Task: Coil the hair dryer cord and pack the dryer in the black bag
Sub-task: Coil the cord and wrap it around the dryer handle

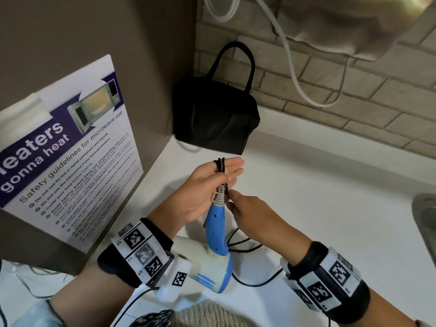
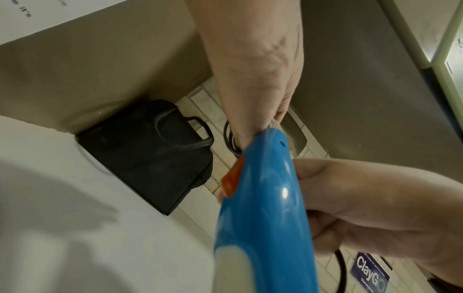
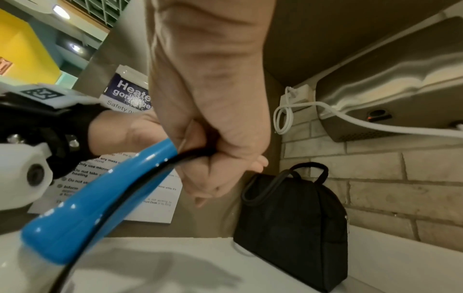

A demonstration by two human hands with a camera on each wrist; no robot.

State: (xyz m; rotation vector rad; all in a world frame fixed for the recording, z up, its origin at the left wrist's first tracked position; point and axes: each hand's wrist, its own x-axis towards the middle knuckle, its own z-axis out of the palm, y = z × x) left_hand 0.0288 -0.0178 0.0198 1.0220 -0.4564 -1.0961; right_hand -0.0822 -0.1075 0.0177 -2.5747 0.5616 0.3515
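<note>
The hair dryer (image 1: 215, 230) has a blue handle and a white body; its body lies low by my left wrist and the handle points up toward my hands. Black cord loops (image 1: 220, 164) lie across my left hand (image 1: 212, 175), whose thumb holds them to the palm while the fingers stay straight. My right hand (image 1: 250, 213) pinches the cord (image 3: 140, 178) just beside the handle's grey strain relief (image 1: 220, 193). Loose cord (image 1: 247, 250) trails on the white counter (image 1: 306, 197). The black bag (image 1: 217, 114) stands upright in the corner beyond my hands, handles up.
A microwave safety poster (image 1: 70, 149) leans on the left wall. A white cable (image 1: 292, 67) hangs along the brick wall behind the bag. A metal sink (image 1: 424, 220) sits at the right edge. A steel wall unit (image 3: 388, 89) is mounted above the counter.
</note>
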